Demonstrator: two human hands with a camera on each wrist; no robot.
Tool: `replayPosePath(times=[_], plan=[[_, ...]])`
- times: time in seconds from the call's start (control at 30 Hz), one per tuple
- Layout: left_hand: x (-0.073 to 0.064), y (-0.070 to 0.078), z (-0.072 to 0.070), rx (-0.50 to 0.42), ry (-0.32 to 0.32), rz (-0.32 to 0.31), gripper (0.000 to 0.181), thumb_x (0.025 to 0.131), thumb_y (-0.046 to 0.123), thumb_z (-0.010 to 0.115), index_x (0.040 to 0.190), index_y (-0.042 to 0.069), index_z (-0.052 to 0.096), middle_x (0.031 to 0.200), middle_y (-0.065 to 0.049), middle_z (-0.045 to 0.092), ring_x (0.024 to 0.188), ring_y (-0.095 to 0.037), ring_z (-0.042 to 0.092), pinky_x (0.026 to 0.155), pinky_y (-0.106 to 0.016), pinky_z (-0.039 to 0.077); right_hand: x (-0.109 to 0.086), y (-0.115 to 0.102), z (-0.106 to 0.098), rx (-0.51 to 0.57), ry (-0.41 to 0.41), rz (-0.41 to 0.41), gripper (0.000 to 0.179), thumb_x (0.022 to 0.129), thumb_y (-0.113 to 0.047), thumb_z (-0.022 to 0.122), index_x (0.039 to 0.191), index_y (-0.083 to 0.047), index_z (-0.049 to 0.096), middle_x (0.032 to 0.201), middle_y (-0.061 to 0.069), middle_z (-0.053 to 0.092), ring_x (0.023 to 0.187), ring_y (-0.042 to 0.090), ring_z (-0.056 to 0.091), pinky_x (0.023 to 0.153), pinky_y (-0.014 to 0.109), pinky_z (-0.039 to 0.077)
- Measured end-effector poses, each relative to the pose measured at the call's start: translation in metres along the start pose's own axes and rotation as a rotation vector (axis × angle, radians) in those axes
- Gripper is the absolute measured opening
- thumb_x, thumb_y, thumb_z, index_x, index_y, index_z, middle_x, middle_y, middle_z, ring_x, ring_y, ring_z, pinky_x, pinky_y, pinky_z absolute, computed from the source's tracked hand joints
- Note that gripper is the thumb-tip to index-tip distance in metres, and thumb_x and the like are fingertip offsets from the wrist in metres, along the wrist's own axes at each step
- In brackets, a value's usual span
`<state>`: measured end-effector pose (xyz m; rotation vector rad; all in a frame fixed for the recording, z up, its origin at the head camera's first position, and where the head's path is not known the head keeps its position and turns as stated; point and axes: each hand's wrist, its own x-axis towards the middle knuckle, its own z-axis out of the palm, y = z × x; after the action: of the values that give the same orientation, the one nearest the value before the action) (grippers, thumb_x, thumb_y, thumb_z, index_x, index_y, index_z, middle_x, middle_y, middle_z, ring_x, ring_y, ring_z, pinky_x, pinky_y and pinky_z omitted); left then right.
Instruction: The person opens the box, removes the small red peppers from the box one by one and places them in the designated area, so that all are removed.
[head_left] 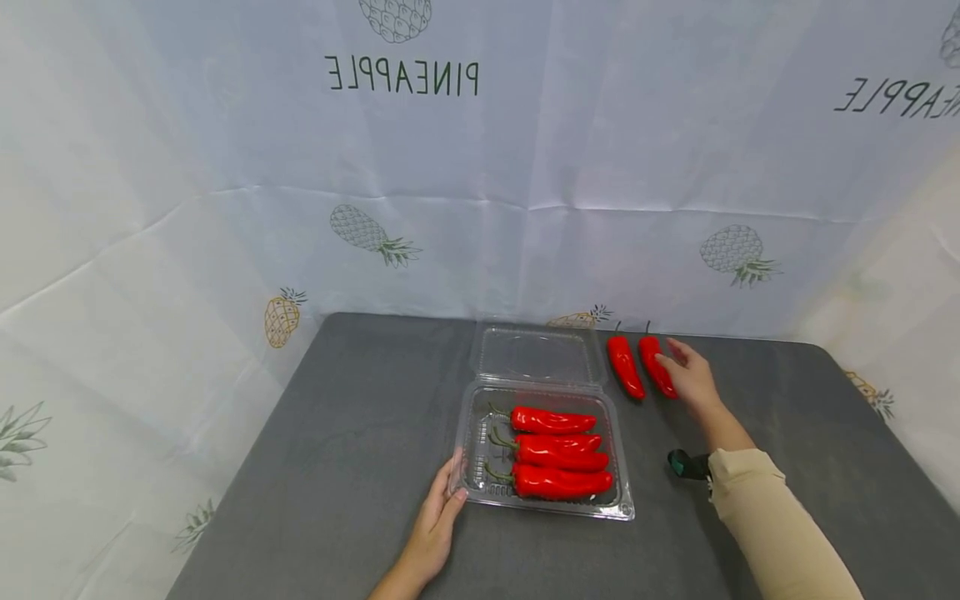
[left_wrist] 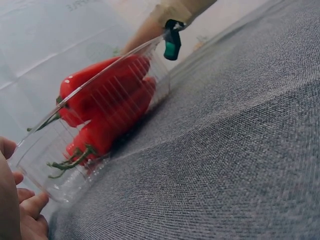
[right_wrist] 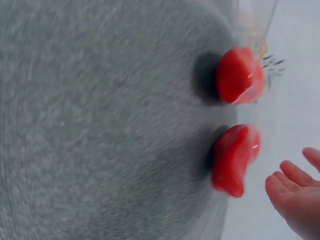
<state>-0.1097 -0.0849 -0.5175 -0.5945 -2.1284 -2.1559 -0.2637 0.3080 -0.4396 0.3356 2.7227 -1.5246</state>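
My left hand point(head_left: 432, 525) grips the left front corner of a clear plastic clamshell container point(head_left: 480, 498), thumb at the rim and fingers along the side. Several red peppers point(head_left: 562, 482) with green stems lie side by side inside it, stems to the left. To the right of the lid, two more red peppers lie on the table: one nearer the lid point(head_left: 625, 367) and one farther right point(head_left: 658, 367). Just over the farther one is my right hand point(head_left: 688, 375), its fingers spread and holding nothing. The right wrist view shows a gap between that hand point(right_wrist: 300, 200) and the pepper point(right_wrist: 232, 162).
The container's lid point(head_left: 536, 354) is folded back flat towards the rear. A dark grey cloth covers the table point(head_left: 360, 417). Behind its back edge hangs a white curtain point(head_left: 525, 150) with pineapple prints. A black wrist strap piece point(head_left: 686, 464) sticks out below my right sleeve.
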Motion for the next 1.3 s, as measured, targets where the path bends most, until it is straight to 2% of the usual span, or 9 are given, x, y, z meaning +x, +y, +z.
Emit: replayPosePath(times=[0.33,0.7,0.83,1.0,1.17,1.3], plan=[[0.0,0.0,0.0,0.001,-0.002,0.016,0.045,0.098,0.002,0.036,0.141,-0.007,0.026,0.144,-0.036,0.025,0.131,0.01,0.027,0.104,-0.004,0.022,-0.02,-0.022,0.006,-0.035,-0.131,-0.037,0.067,0.097,-0.038,0.044,0.147,-0.002,0.019,0.152,0.027,0.015,0.138,0.045,0.017,0.11,0.058,0.022],[0.0,0.002,0.0,0.001,0.0,-0.018,0.045,0.099,0.004,0.037,0.141,-0.005,0.027,0.145,-0.034,0.026,0.131,0.011,0.027,0.104,-0.004,0.022,-0.044,-0.028,0.019,-0.017,-0.244,-0.105,0.064,0.096,-0.034,0.048,0.144,0.002,0.025,0.151,0.027,0.018,0.14,0.043,0.016,0.11,0.058,0.024],[0.0,0.002,0.0,0.0,0.013,-0.026,0.044,0.098,0.004,0.037,0.141,-0.005,0.029,0.144,-0.034,0.027,0.13,0.011,0.028,0.104,-0.004,0.022,-0.055,-0.04,0.022,0.028,-0.3,-0.117,0.064,0.096,-0.036,0.049,0.146,-0.002,0.026,0.152,0.026,0.019,0.139,0.043,0.017,0.11,0.061,0.022],[0.0,0.002,0.0,0.02,0.03,-0.039,0.043,0.098,0.005,0.038,0.14,-0.003,0.031,0.144,-0.032,0.03,0.129,0.011,0.029,0.103,-0.004,0.023,-0.069,-0.053,0.027,0.096,-0.385,-0.182,0.061,0.096,-0.031,0.05,0.145,-0.003,0.027,0.152,0.024,0.022,0.138,0.043,0.02,0.108,0.064,0.019],[-0.001,0.002,0.0,0.022,0.026,-0.075,0.044,0.099,0.007,0.038,0.141,-0.002,0.03,0.146,-0.031,0.029,0.129,0.012,0.028,0.103,-0.004,0.023,-0.079,-0.059,0.037,0.098,-0.451,-0.208,0.058,0.096,-0.029,0.051,0.144,-0.004,0.031,0.15,0.024,0.026,0.134,0.043,0.03,0.107,0.064,0.023],[-0.001,0.001,0.001,0.017,0.019,-0.085,0.045,0.099,0.008,0.038,0.142,-0.001,0.029,0.146,-0.03,0.028,0.129,0.012,0.028,0.103,-0.003,0.023,-0.085,-0.061,0.044,0.068,-0.527,-0.234,0.056,0.095,-0.029,0.052,0.142,-0.003,0.035,0.147,0.023,0.032,0.131,0.042,0.036,0.105,0.059,0.032]])
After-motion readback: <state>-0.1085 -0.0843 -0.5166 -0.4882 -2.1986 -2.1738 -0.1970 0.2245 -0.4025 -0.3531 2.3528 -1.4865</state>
